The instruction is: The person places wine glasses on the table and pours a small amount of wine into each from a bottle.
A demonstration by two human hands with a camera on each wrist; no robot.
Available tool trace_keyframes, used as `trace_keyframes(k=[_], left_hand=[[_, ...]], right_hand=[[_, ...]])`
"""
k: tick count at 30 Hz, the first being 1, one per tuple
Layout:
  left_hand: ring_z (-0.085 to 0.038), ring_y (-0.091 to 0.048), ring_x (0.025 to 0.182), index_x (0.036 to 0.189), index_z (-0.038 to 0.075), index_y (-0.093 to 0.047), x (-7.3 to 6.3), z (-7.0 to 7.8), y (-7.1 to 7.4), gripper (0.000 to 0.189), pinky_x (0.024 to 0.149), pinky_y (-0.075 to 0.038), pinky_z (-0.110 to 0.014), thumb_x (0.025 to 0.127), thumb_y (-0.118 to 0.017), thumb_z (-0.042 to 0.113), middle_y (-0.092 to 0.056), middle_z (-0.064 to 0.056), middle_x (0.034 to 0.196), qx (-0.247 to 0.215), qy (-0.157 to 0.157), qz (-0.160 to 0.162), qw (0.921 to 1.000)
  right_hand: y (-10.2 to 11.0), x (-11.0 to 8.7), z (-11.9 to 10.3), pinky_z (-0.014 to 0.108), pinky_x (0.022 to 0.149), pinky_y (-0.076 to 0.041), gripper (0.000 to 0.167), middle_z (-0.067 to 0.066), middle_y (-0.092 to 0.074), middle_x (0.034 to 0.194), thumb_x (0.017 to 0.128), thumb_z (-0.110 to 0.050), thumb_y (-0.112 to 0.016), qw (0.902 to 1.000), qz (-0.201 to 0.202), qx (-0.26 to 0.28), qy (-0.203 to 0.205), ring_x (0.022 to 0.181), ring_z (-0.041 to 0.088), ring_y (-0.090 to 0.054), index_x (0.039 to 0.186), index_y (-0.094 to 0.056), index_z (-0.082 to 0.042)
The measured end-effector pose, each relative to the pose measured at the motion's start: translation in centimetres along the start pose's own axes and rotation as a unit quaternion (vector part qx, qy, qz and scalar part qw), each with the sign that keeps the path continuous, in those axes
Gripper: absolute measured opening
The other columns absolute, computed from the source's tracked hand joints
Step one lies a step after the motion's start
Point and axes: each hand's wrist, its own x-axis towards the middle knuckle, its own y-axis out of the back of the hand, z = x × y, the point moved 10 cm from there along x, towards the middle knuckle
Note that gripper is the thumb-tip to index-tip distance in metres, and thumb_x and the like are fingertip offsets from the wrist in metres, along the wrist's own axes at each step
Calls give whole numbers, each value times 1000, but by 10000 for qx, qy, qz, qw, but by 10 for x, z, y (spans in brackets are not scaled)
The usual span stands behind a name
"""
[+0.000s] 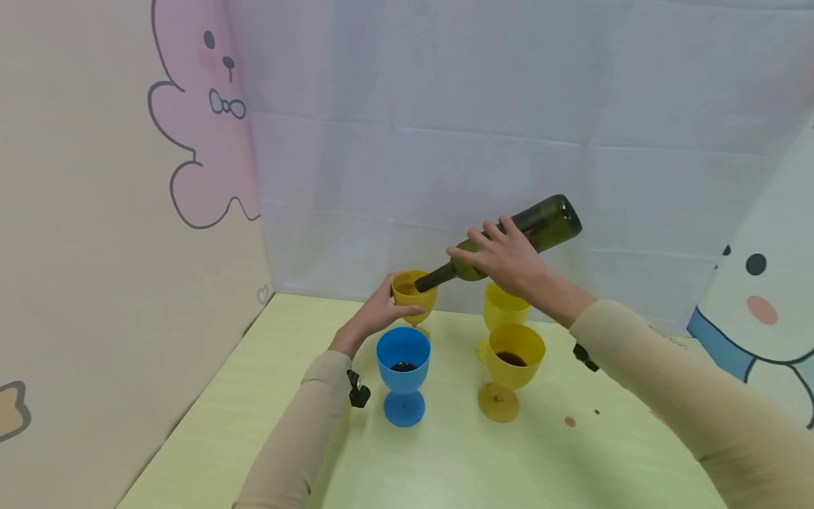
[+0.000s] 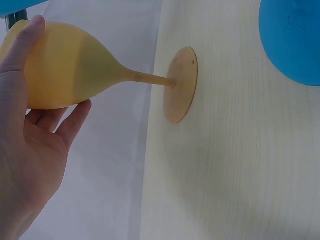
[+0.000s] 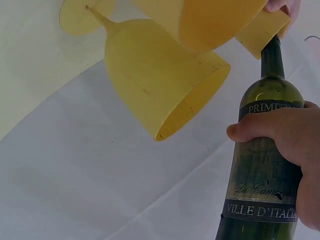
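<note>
My right hand [image 1: 505, 256] grips a dark green wine bottle [image 1: 548, 223] round its body, tilted with its neck down to the left. The bottle's mouth is at the rim of an orange-yellow goblet [image 1: 416, 305], whose bowl my left hand [image 1: 380, 309] holds between thumb and fingers. In the left wrist view the goblet's foot [image 2: 181, 85] is by the table surface; whether it touches is hard to tell. A label shows on the bottle [image 3: 260, 175] in the right wrist view. Nearer me stands a blue goblet [image 1: 403, 382] with dark liquid inside.
Right of the blue goblet is an orange-yellow goblet [image 1: 516, 375] holding dark liquid. Behind it stands a lighter yellow goblet [image 1: 502, 305], partly hidden. The pale table [image 1: 420, 470] meets a white cloth backdrop [image 1: 356, 177] at the back and a wall [image 1: 127, 318] at left.
</note>
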Motion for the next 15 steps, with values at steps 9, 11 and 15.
trace_keyframes(k=[9, 11, 15], left_hand=[[-23, -54, 119, 144, 25, -34, 1, 2, 0, 81, 104, -47, -48, 81, -80, 47, -53, -1, 131, -34, -72, -48, 10000], [-23, -54, 118, 144, 24, -33, 1, 3, -1, 81, 104, -47, -47, 81, -80, 46, -53, -1, 131, -42, -75, -72, 9999], [-24, -54, 117, 144, 24, -33, 1, 3, -1, 81, 103, -48, -47, 81, -80, 44, -53, -2, 130, -79, -78, -65, 9999]], right_hand=[[-11, -12, 12, 54, 103, -40, 68, 16, -53, 129, 93, -3, -66, 9988, 15, 233, -441, 116, 39, -47, 148, -42, -36], [-12, -16, 15, 54, 102, -40, 67, 16, -53, 127, 93, -3, -65, 9983, 41, 276, -513, 113, 39, -47, 148, -43, -36], [-13, -21, 19, 53, 99, -42, 62, 15, -53, 124, 97, -3, -59, 9974, 139, 339, -616, 109, 38, -48, 147, -44, -36]])
